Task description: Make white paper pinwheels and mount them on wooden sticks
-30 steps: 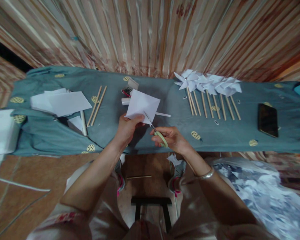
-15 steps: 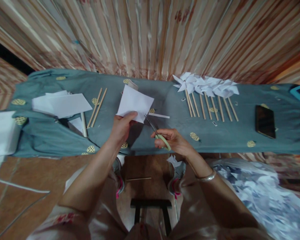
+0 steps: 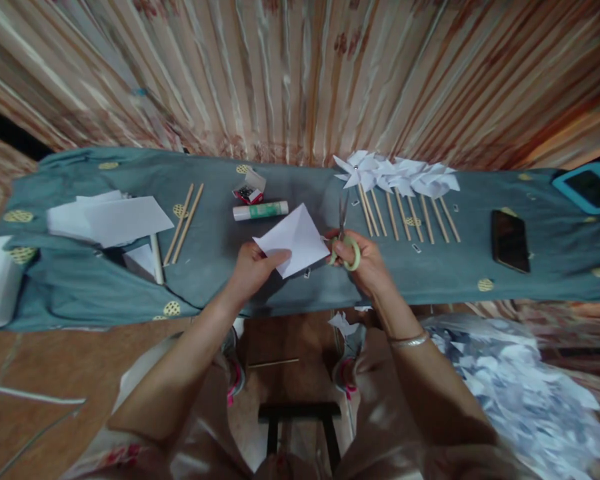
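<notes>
Between thumb and fingers, my left hand (image 3: 255,270) grips a white square of paper (image 3: 300,241) that shows a faint diagonal crease. My right hand (image 3: 363,260) holds scissors (image 3: 351,253) with pale green handles, their blades pointing up and away from the paper. Its fingertips are close to the paper's right corner; whether they touch it I cannot tell. Behind the paper lie a glue stick (image 3: 261,211) with a green label and a small opened box (image 3: 250,190) of dark little pieces.
Several paper pinwheels on wooden sticks (image 3: 397,177) lie at the back right, near a phone (image 3: 511,241) and a blue-framed device (image 3: 593,188). Paper sheets (image 3: 115,220) and two sticks (image 3: 184,227) lie left. A bag of paper scraps (image 3: 520,393) stands below right.
The paper has turned and shifted right, uncovering the glue stick and box. The scissors have left its edge and swung upright in my right hand. The loose paper strip is gone from its spot.
</notes>
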{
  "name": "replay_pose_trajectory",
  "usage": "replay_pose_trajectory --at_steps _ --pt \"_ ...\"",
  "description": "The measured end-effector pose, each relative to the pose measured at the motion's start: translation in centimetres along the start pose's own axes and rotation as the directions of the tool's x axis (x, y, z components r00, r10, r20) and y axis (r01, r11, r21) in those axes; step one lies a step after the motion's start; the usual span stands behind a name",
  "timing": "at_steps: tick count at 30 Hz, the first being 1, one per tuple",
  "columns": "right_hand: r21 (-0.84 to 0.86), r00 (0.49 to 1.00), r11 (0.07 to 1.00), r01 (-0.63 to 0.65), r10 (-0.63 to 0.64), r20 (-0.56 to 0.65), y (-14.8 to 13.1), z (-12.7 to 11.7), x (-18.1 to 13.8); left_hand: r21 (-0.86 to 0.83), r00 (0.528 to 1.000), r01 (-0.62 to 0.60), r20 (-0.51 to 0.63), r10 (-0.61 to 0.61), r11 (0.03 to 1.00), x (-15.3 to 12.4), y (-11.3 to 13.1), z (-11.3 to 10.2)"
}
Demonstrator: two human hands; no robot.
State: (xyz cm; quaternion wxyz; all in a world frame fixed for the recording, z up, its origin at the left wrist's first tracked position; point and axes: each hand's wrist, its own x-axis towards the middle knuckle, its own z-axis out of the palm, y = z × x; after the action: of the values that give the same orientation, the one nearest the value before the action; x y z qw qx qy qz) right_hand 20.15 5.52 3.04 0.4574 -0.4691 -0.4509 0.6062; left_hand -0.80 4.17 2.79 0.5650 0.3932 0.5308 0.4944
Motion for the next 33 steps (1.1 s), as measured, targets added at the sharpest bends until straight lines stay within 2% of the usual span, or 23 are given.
replay_pose_trajectory --at_steps 5,9,14,21,29,33 --pt "0.046 0.998 0.999 0.008 -0.005 -0.061 -0.5 0.9 0.7 0.187 0.98 0.049 0.181 -0.084 0.981 -0.7 -0.6 0.9" --pt "0.095 0.997 0.995 -0.012 0.02 -0.08 -0.9 1.4 1.0 0.192 0.974 0.067 0.202 -0.106 0.979 -0.8 -0.7 1.2" --pt "0.115 0.981 0.993 0.026 -0.003 -0.196 -1.0 1.3 1.5 0.169 0.973 -0.01 0.231 -0.029 0.986 -0.3 -0.7 0.8" --pt "0.074 0.946 0.995 0.07 -0.043 -0.321 -1.0 0.5 2.0 0.206 0.975 -0.092 0.217 0.046 0.974 -0.2 -0.4 0.5" --pt "0.142 0.903 0.984 0.107 -0.036 -0.428 -1.0 -0.6 2.7 0.177 0.984 -0.076 0.172 0.046 0.981 0.1 0.4 0.2" --pt "0.197 0.878 0.969 0.15 -0.039 -0.476 -0.8 -0.8 2.9 0.093 0.995 -0.033 0.098 0.024 0.995 0.0 0.0 0.4"
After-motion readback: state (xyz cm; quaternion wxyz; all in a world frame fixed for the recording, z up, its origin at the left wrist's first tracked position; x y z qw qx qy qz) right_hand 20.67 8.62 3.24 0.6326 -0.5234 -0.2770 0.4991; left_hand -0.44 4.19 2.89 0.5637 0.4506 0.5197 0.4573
